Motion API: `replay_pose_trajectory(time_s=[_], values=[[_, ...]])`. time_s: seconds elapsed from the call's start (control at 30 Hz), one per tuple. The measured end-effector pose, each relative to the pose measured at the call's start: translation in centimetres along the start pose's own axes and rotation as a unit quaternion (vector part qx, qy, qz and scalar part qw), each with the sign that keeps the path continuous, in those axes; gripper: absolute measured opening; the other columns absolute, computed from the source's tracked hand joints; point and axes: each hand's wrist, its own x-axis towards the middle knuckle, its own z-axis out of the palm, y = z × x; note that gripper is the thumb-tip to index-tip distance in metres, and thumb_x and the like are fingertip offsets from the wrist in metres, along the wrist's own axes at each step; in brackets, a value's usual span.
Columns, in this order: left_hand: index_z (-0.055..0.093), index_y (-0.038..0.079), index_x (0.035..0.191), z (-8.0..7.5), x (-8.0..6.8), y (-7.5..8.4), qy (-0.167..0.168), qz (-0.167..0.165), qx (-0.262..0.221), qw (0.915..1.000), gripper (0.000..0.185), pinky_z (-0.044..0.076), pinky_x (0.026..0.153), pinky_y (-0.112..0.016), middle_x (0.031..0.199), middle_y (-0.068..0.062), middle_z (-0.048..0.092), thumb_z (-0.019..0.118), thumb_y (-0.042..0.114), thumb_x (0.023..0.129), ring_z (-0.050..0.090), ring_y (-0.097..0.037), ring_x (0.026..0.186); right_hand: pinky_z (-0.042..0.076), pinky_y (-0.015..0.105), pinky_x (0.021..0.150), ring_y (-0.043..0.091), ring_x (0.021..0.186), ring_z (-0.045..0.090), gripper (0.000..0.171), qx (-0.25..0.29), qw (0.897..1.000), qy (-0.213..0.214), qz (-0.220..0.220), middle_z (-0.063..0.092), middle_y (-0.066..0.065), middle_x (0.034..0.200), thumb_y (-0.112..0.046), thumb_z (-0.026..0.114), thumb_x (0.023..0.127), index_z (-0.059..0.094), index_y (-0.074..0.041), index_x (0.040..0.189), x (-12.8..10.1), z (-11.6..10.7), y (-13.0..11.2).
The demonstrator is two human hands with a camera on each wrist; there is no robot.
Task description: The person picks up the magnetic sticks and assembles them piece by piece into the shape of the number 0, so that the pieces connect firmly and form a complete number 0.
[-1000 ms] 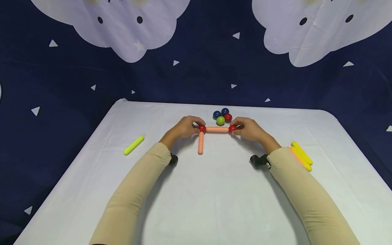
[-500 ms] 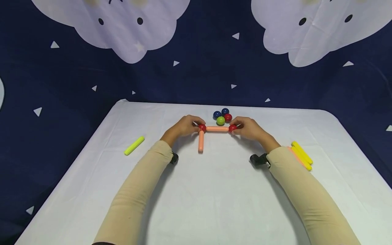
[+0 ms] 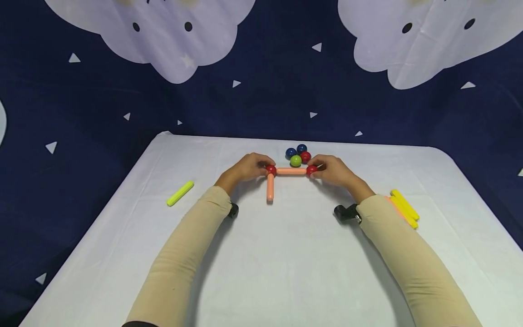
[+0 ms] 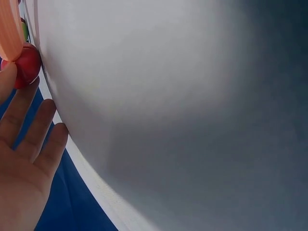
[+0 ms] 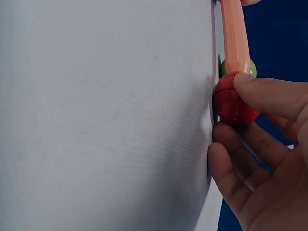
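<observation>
My left hand (image 3: 249, 168) pinches a red ball (image 3: 271, 170) between thumb and fingers. On the other side, my right hand (image 3: 333, 170) pinches a second red ball (image 5: 236, 100), its thumb on the ball's upper side. An orange stick (image 3: 291, 171) runs sideways between these two balls and meets both. From the left ball another orange stick (image 3: 270, 188) points toward me. In the left wrist view, the left red ball (image 4: 29, 66) shows at the upper left edge, with the other fingers spread below it.
Just behind the sideways stick lie a green ball (image 3: 296, 161), another red ball (image 3: 305, 157) and two blue balls (image 3: 291, 153). A lime stick (image 3: 180, 193) rests at the left. Yellow sticks (image 3: 404, 205) and an orange one lie by the right sleeve (image 3: 400, 245).
Both hands keep their pinch on the red balls. The end of the forward-pointing orange stick has shifted very slightly away from me; otherwise little differs.
</observation>
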Motion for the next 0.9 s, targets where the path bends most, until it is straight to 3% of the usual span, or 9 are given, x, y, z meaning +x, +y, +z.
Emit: replay_pose_trajectory(time_s=[0.3,0.57,0.7,0.9], values=[[0.065,0.010,0.128,-0.1,0.0,0.0,0.000,0.009,0.006,0.9999,0.035,0.042,0.111,-0.038,0.132,-0.010,0.066,0.066,0.007,0.093,0.058,-0.024,0.126,0.048,0.051,0.103,0.038,0.117,0.061,0.034,-0.005,1.000,-0.012,0.004,0.062,0.020,0.132,-0.012,0.066,0.092,0.063,-0.005,0.125,0.1,-0.5,-0.2],[0.065,0.011,0.129,-0.1,-0.1,0.0,-0.001,-0.005,0.004,1.0000,0.036,0.042,0.111,-0.039,0.133,-0.008,0.065,0.066,0.008,0.093,0.056,-0.023,0.128,0.047,0.051,0.098,0.037,0.114,0.058,0.037,-0.007,0.998,0.046,0.036,0.058,0.022,0.130,-0.015,0.055,0.098,0.056,-0.010,0.135,1.3,-0.9,-0.2],[0.066,0.011,0.128,-0.1,-0.1,0.0,0.000,-0.005,0.001,1.0000,0.035,0.042,0.111,-0.039,0.132,-0.008,0.066,0.066,0.008,0.093,0.057,-0.023,0.127,0.045,0.048,0.092,0.034,0.109,0.052,0.040,-0.031,0.998,0.051,0.038,0.054,0.021,0.127,-0.016,0.048,0.100,0.056,-0.015,0.139,2.1,-0.7,-0.3],[0.066,0.011,0.128,-0.1,-0.1,0.0,-0.001,-0.002,-0.002,1.0000,0.035,0.043,0.110,-0.039,0.131,-0.008,0.066,0.066,0.007,0.093,0.057,-0.023,0.126,0.043,0.052,0.097,0.037,0.111,0.051,0.037,-0.063,0.996,0.048,0.037,0.051,0.024,0.130,-0.010,0.046,0.098,0.057,-0.008,0.134,2.6,-0.6,-0.3]])
